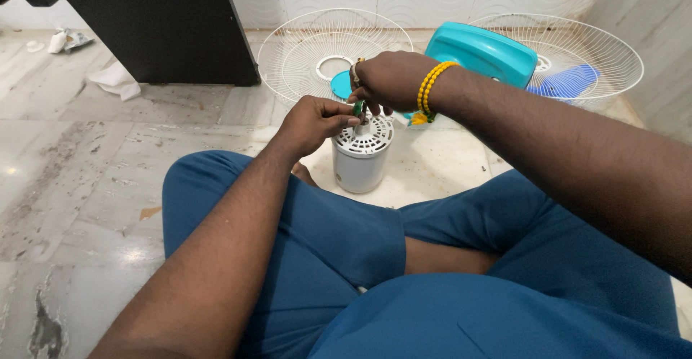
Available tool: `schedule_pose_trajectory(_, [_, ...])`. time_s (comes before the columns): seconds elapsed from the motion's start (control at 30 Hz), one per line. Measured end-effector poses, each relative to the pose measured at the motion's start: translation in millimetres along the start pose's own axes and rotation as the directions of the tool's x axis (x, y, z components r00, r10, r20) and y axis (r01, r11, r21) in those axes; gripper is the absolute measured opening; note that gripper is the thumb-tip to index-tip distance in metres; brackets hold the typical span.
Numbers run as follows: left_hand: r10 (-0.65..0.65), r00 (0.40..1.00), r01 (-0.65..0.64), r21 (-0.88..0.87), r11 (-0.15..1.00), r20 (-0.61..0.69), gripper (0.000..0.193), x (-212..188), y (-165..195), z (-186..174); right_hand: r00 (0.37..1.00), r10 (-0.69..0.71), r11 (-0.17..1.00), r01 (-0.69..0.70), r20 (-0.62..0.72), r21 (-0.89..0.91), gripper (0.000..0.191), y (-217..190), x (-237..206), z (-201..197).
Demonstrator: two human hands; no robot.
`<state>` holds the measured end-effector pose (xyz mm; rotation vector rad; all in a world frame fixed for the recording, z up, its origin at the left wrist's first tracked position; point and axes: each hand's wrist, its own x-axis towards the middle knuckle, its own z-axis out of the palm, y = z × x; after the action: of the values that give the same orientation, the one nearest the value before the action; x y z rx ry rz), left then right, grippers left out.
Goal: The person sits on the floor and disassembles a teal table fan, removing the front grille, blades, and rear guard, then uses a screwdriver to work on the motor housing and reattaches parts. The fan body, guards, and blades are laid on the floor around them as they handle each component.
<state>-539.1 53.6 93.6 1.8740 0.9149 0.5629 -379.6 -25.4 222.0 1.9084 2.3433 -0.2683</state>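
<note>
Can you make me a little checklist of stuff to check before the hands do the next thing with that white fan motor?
1. White motor housing stands upright on the floor: ok.
2. Left hand steadies its top: ok.
3. Right hand pinches the small green part above the shaft: ok.
4. Part seated properly: cannot tell, fingers hide it.
5. Wire guards and turquoise cover lie behind, apart from the motor: ok.

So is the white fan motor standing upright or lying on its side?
Upright: the white fan motor stands on its flat base on the floor, vented end up, under the left hand and right hand.
</note>
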Motion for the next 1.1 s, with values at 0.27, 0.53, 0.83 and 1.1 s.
schedule_pose_trajectory(0.27, [0.048,0.999,-0.048,-0.025,0.999,-0.001,0.024,3.1,-6.4,0.3,1.0,0.002,1.0,-0.002,0.006,-0.016,0.029,2.8,2.4,2.0])
schedule_pose_trajectory(0.53, [0.067,0.998,-0.066,0.028,0.997,-0.023,0.025,1.3,-9.9,-0.5,0.991,-0.038,0.941,-0.008,-0.13,-0.339,0.026,5.3,13.9,18.8])
schedule_pose_trajectory(0.83, [0.033,0.999,-0.032,-0.036,0.999,0.034,0.022,6.6,-16.0,2.3,0.982,-0.014,0.953,-0.044,-0.187,-0.298,0.027,0.7,24.5,24.5])
schedule_pose_trajectory(1.1, [0.128,0.991,-0.124,-0.091,0.988,0.033,0.02,8.7,-18.0,0.7,0.938,-0.158,0.963,0.078,-0.308,-0.258,0.023,10.4,34.4,39.1])
